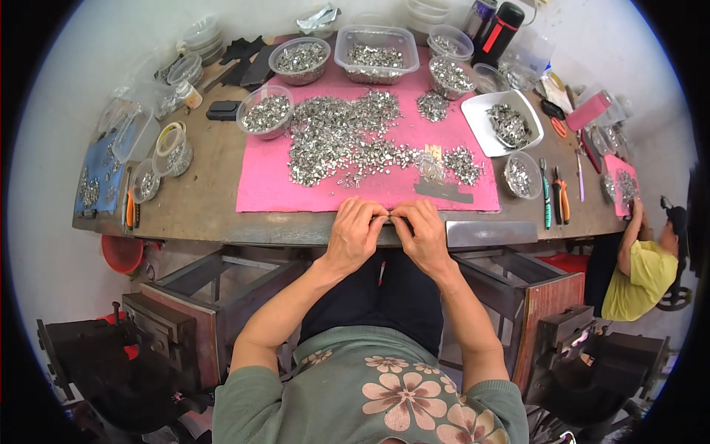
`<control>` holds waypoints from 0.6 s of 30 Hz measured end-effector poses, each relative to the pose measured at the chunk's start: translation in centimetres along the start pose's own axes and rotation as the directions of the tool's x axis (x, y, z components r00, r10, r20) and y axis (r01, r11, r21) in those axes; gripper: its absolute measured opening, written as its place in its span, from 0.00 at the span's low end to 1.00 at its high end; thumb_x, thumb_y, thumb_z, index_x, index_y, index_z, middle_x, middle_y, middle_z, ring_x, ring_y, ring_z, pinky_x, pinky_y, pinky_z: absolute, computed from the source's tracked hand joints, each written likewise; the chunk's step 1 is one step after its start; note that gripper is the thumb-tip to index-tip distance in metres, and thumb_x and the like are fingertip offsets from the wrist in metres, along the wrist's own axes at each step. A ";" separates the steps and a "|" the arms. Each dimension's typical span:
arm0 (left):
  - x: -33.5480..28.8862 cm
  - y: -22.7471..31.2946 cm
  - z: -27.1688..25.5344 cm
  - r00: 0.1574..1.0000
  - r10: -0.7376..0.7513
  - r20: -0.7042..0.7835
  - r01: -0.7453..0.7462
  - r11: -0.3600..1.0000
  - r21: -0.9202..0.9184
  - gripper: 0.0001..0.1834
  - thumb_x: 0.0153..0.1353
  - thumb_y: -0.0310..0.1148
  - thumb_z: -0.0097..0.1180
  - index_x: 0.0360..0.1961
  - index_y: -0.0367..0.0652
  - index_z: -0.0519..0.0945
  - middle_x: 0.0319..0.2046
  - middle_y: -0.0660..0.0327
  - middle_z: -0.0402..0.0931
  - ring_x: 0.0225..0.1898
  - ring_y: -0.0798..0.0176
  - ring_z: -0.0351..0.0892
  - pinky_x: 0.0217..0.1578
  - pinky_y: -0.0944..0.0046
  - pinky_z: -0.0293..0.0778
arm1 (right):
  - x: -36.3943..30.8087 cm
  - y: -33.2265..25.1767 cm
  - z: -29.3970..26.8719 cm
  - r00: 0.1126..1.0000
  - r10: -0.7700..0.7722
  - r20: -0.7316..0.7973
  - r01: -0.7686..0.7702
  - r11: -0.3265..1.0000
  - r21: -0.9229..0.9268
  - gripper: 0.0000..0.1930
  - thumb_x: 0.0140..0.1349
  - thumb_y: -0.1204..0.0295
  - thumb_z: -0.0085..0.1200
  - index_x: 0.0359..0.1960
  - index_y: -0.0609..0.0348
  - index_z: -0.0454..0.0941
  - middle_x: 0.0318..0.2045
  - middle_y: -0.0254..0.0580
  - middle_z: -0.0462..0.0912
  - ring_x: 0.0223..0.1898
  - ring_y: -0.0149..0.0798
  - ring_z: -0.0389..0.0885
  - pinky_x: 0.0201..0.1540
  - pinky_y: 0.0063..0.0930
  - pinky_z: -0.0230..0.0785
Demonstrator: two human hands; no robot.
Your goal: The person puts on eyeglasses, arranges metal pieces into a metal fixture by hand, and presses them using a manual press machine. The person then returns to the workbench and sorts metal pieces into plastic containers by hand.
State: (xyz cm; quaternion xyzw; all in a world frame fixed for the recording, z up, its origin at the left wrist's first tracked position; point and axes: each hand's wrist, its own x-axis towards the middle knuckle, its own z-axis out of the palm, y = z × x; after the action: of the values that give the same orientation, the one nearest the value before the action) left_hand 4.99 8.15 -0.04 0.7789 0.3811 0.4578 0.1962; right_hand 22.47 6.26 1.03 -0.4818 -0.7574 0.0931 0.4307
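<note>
Pale walls are fronted by a long brown wooden worktable, at whose right end another person in a yellow shirt is seen. Over a bright pink textured mat, small silvery metal pieces are spread in a wide heap, ringed behind by round clear plastic tubs; more are held in a white square tray. At the mat's front edge, the left hand and right hand are brought close together, thumb and fingertips pinched on each — whether anything is clamped there cannot be told. Beside the right hand, a flat grey metal plate is laid along the table edge — orange-handled pliers are set beyond it.
</note>
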 end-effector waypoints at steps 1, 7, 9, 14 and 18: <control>-0.1 0.0 0.1 1.000 0.000 0.000 0.000 1.000 0.001 0.06 0.60 0.23 0.60 0.38 0.38 0.78 0.36 0.55 0.79 0.41 0.48 0.78 0.51 0.48 0.70 | 0.1 -0.1 -0.1 1.000 0.000 0.000 0.000 1.000 0.001 0.07 0.56 0.80 0.63 0.35 0.61 0.80 0.34 0.42 0.81 0.38 0.47 0.78 0.43 0.38 0.67; -0.3 -0.3 0.4 0.998 0.059 -0.029 -0.057 0.996 0.064 0.07 0.60 0.23 0.61 0.39 0.39 0.77 0.36 0.56 0.79 0.41 0.50 0.78 0.57 0.44 0.70 | 0.2 0.4 -1.3 0.997 -0.051 0.058 0.049 0.998 0.049 0.07 0.58 0.80 0.61 0.38 0.61 0.82 0.36 0.41 0.83 0.38 0.45 0.80 0.43 0.37 0.68; -0.3 -0.1 0.4 0.994 0.103 -0.024 -0.098 0.985 0.141 0.07 0.59 0.24 0.62 0.38 0.40 0.78 0.36 0.58 0.78 0.41 0.51 0.78 0.58 0.44 0.70 | 0.2 0.2 -1.6 0.990 0.140 0.032 -0.143 0.985 0.099 0.06 0.59 0.81 0.60 0.38 0.61 0.83 0.35 0.43 0.83 0.37 0.45 0.80 0.42 0.35 0.68; 0.1 0.4 -0.3 0.993 0.122 -0.008 -0.118 0.976 0.184 0.08 0.57 0.23 0.64 0.37 0.40 0.80 0.36 0.57 0.80 0.41 0.51 0.79 0.58 0.43 0.71 | 1.8 -0.1 -1.3 0.996 0.087 0.011 -0.088 0.990 0.111 0.06 0.59 0.80 0.60 0.38 0.61 0.83 0.33 0.43 0.83 0.35 0.46 0.80 0.40 0.36 0.69; 0.0 0.2 0.0 0.990 0.139 -0.015 -0.136 0.983 0.122 0.07 0.58 0.24 0.63 0.37 0.39 0.79 0.36 0.54 0.78 0.41 0.49 0.78 0.60 0.42 0.70 | 4.0 0.3 -0.1 0.997 0.000 0.082 -0.007 0.996 0.085 0.06 0.60 0.80 0.60 0.39 0.61 0.84 0.33 0.44 0.83 0.33 0.45 0.82 0.39 0.35 0.72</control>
State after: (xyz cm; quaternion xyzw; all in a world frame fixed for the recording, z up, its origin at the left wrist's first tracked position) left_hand 5.13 7.99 0.10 0.8084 0.3557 0.4555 0.1121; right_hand 22.06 9.64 3.18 -0.4602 -0.7690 0.1456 0.4192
